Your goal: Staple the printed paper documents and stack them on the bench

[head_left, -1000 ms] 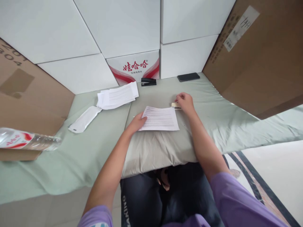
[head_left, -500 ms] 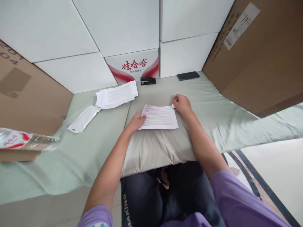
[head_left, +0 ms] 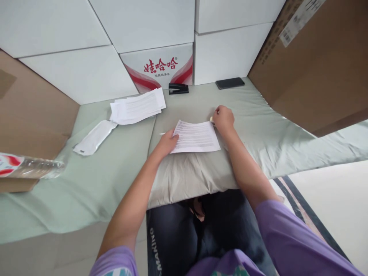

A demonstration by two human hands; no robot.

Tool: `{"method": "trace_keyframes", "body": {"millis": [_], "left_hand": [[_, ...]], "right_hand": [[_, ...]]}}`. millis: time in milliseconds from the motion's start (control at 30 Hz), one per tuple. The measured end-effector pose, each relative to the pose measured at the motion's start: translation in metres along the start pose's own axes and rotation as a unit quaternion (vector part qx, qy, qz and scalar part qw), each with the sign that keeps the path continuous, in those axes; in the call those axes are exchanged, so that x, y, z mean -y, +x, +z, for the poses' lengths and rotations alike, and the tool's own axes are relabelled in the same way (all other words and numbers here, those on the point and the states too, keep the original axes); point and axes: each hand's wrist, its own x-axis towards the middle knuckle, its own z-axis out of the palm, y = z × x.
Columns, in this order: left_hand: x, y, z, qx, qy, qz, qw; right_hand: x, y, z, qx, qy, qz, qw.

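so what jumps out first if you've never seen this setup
The printed sheet in the middle of the pale green cloth, with the left hand pressing its left edge and the right hand closed on a small pale object at its top right corner. Behind it, the red-lettered white box stands out, a black stapler in front of it.

Under our right hand [head_left: 223, 119] only a pale tip of some small object [head_left: 211, 119] shows; we cannot tell what it is. The print on the sheet [head_left: 197, 137] is too small to read. A plastic bottle [head_left: 27, 166] is cut off by the left edge, the brown carton [head_left: 313, 69] and its label by the top and right edges.
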Motion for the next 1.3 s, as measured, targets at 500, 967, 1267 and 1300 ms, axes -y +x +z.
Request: {"method": "trace_keyframes", "body": {"millis": [500,967,1267,1300], "left_hand": [[-0.001,-0.002,0.010,0.007,0.015,0.009,1.000],[0.007,0.000,0.015,0.000,0.022,0.007,1.000],[-0.003,-0.008,0.015,0.004,0.053,-0.013,0.999],[-0.003,-0.009,0.015,0.005,0.051,-0.015,0.999]], "right_hand": [[0.000,0.017,-0.019,-0.051,0.052,-0.048,0.996],[0.002,0.038,0.021,0.061,-0.058,-0.047,0.995],[0.000,0.044,0.017,0.083,-0.018,-0.027,0.996],[0.001,0.044,0.016,0.087,-0.021,-0.028,0.996]]}}
